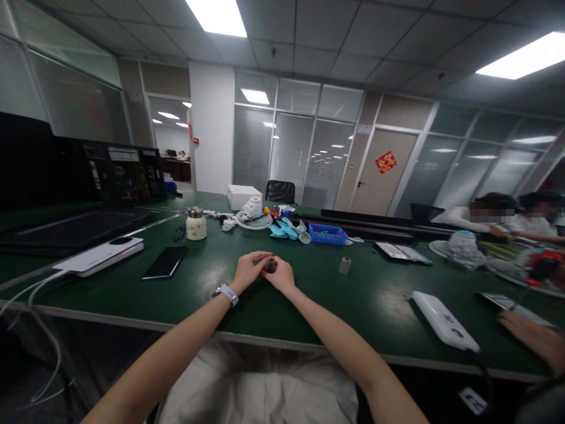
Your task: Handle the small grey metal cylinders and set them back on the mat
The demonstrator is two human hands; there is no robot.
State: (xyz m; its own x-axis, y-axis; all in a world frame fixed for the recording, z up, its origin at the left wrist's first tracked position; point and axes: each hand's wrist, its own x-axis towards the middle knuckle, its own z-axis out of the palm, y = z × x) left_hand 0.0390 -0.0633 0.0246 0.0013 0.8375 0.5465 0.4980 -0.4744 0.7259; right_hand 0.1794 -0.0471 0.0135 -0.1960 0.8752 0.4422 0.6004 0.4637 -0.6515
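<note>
- Meeting near the middle of the worktop (375, 324), toward its near edge, the person's left hand (251, 272) and right hand (281, 275) are close together, fingertips closed on a small dark piece (270, 266).
- That piece sits between the two hands, mostly covered by the fingers; its exact shape cannot be told.
- A silver watch (227, 293) circles the left wrist.
- To the right of the hands, a small metal cylinder (345, 265) stands upright on the worktop, apart from them.
- Left of the hands lies a black phone (165, 263), with a cream jar (196, 227) standing just behind it.
- Near the worktop's left edge is a white device (103, 254) with pale cables hanging over the near edge.
- Beyond the hands, toward the far edge, are light-blue fan blades (286, 229), a white fan part (252, 213) and a blue tray (329, 235).
- Toward the near right corner lies a white power bank (445, 321); a co-worker's hand (529, 337) rests farther right, at the edge of view.
</note>
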